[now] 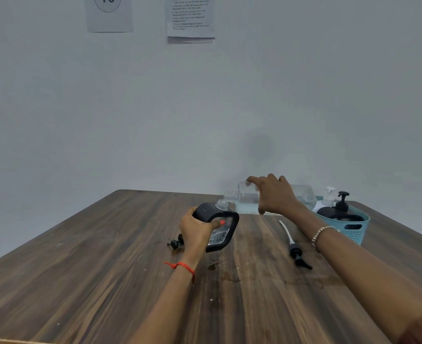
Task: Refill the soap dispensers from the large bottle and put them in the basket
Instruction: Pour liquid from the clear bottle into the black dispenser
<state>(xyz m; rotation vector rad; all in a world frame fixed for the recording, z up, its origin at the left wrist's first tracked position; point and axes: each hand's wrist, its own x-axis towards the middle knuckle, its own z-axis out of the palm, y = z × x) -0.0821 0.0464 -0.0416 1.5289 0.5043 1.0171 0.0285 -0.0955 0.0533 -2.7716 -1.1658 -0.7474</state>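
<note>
Just left of the right hand's [275, 194] fingers [253, 181], the large bottle [246, 198] lies nearly level, its long axis running left to right and its open neck pointing left. Those fingers are spread over the top of the bottle with the thumb hooked down its near side, so the hand grips it around the middle. Pale liquid sits low in the bottle's belly.

Below and left of that neck, close to it but apart, is the open mouth of the dispenser [206, 212]. The left hand [196, 232] grips it around its dark body, fingers wrapped behind and thumb pressed on the clear front. The dispenser leans with its mouth tipped up and right toward the bottle.

The pour turns on that gap: the neck appears to sit slightly beyond and above the mouth, so the 2 openings likely need lining up before the bottle tips further. Wet patches on the tabletop [105, 269] near the left wrist suggest spills are a risk.

A loose pump [295, 250] lies under the right forearm. Right of that hand, the basket [354, 228] holds 2 dispensers.
</note>
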